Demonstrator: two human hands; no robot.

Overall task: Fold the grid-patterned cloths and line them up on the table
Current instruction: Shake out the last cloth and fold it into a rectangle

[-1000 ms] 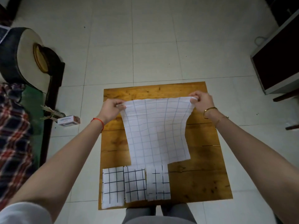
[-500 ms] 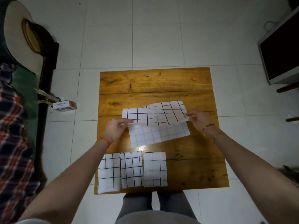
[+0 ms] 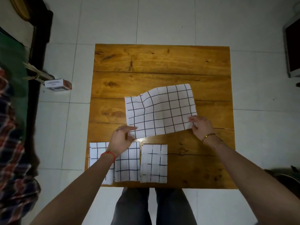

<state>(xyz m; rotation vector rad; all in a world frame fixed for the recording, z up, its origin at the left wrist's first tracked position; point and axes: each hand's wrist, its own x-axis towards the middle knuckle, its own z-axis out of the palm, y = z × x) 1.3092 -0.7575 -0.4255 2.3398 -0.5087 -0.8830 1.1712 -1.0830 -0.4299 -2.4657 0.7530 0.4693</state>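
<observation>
From the head view, a wooden table [image 3: 162, 62] stands on a pale tiled floor [image 3: 113, 21], and a grid-patterned cloth [image 3: 160, 111] lies half-folded near the table's middle, its far edge rippled and not quite flat. The left hand [image 3: 121, 140] pinches the cloth's near left corner between thumb and fingertips; the right hand [image 3: 201, 126] pinches its near right corner the same way — both hands low over the table. Along the table's near edge, towards its left corner, 3 folded cloths [image 3: 153, 163] lie side by side in a row, the left forearm crossing over the first 2. On the floor just left of the table sits a small box [image 3: 57, 84].
</observation>
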